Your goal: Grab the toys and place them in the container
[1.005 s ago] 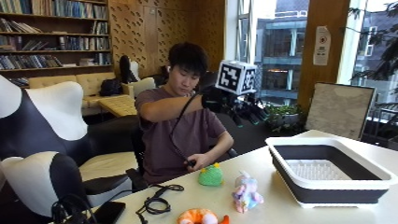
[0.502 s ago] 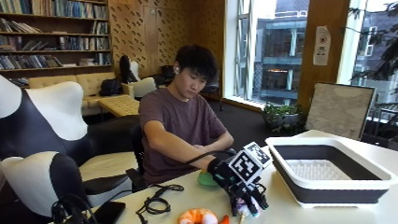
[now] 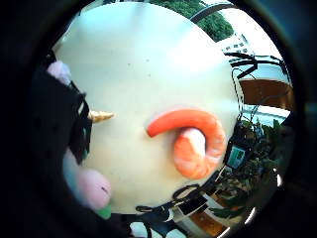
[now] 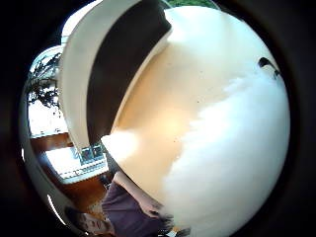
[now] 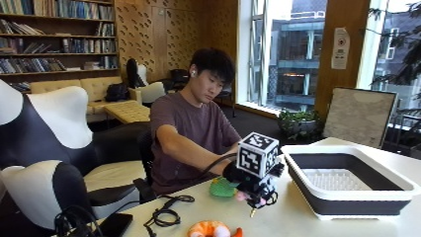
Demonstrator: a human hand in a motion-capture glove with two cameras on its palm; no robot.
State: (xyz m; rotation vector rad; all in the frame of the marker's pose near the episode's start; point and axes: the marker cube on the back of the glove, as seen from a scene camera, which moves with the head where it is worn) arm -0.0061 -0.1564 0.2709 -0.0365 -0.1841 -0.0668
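Unicorn in hand, container [image 5: 355,195] holds nothing.
Right hand [image 5: 253,185] grips unicorn [image 5: 255,198] above tabletop [image 5: 296,222]; shrimp [image 5: 209,229], green toy [image 5: 222,187] remain.

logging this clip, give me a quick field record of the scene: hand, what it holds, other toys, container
hand: gloved right hand, raised just above the pale table
held: pink plush unicorn toy with a gold horn, fingers curled round it, horn pointing down
other toys: orange plush shrimp lying on the table near its front edge; green plush toy behind the hand
container: white-rimmed dark grey rectangular tub on the table beside the hand, no toys visible in it
task state: no toy in the container yet
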